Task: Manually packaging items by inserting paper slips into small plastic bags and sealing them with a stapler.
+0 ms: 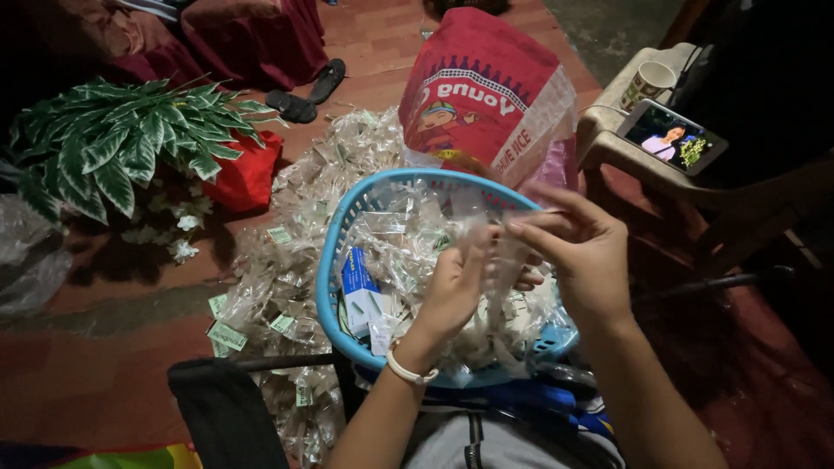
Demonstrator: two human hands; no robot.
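1. Both my hands are up over the round light-blue plastic basket (334, 260) in my lap, pinching one small clear plastic packet (488, 233) between them. Left hand (452, 291) grips it from below with fingers closed, right hand (584, 256) pinches the top edge, fingertips narrow.
2. The packet sits right above the basket's middle, touching both hands, so if it slips it just drops back into the pile.
3. The basket is stuffed with more clear packets plus a blue-and-white cardboard box (358, 287) on the left side.
4. Tip as I see it: keep the pinch near the packet's edge, hold it taut, and work low over the basket.
5. A big heap of finished-looking clear packets (287, 260) lies on the floor just beyond the basket.
6. A smartphone with a lit screen (671, 135) rests on the beige plastic chair (599, 130) to my right; probably best ignored.
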